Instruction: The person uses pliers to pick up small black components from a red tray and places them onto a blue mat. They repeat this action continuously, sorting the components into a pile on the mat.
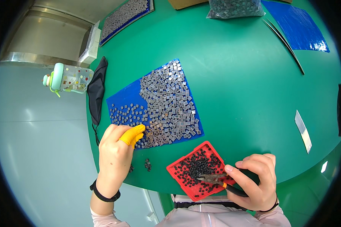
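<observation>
My left hand (117,145), with yellow finger cots (132,135) on its fingers, is closed in a pinch at the near left edge of a blue sheet (130,92). What its fingertips hold, if anything, is hidden. Small grey square pieces (170,98) cover most of that sheet, packed densely on the right and scattered on the left. In my right hand (255,181) are small pliers (227,184) with black and orange handles. Their jaws reach over a red tray (173,172) with many tiny black parts (201,165) in it.
Two small clusters of dark pieces (147,165) lie near my left wrist. Left stand a black face mask (97,90) and a drinking bottle (74,78). Tweezers (286,45), another blue sheet (297,24), a bag of pieces (235,8) and a blade (302,130) lie farther off.
</observation>
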Demonstrator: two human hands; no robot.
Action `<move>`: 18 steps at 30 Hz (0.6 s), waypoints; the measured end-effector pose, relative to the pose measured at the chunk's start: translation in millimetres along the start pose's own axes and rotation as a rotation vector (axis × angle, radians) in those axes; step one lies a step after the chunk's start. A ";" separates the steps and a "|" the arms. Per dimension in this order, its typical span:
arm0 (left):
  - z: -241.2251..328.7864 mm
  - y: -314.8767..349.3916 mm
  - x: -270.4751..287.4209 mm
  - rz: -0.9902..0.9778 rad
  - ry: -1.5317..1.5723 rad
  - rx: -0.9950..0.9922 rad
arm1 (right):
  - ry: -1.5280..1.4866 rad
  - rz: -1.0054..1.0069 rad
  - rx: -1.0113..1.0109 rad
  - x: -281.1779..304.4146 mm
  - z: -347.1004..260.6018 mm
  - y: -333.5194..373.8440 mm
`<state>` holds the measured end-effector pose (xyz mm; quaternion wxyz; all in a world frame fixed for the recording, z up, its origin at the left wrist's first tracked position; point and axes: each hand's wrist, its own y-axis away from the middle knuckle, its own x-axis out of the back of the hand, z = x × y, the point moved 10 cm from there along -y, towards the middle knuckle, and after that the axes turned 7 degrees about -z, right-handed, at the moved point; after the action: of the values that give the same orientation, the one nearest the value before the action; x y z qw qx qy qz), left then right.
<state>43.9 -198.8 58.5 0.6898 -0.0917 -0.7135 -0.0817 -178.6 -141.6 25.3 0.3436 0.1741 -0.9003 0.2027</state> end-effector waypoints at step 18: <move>-2.7 6.1 1.8 -0.007 -0.020 0.017 | 0.009 0.016 0.005 0.9 -1.2 -1.1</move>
<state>47.9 -193.5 60.4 0.6831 -0.0842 -0.7213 -0.0774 -178.1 -142.1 27.0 0.3457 0.1668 -0.8995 0.2086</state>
